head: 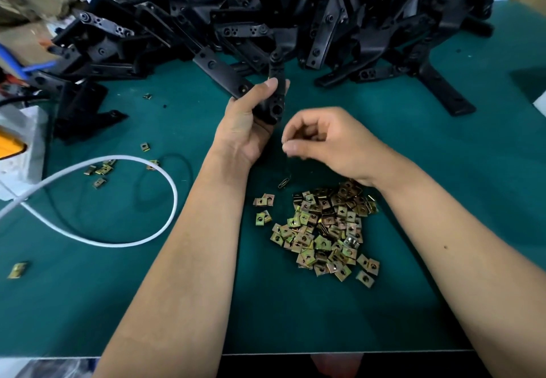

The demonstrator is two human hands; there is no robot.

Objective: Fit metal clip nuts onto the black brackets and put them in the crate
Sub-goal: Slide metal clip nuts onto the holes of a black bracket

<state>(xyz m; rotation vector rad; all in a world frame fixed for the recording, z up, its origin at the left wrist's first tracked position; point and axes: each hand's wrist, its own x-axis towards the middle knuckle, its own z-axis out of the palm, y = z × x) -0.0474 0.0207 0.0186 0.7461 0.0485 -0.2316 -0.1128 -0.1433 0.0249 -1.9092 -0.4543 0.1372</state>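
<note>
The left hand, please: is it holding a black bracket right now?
Yes, the left hand grips a black bracket upright above the green mat.

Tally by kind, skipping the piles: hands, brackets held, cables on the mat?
hands: 2 (left hand, right hand)
black bracket held in the left hand: 1
cables: 2 (white cable, black cable)
Total: 5
</note>
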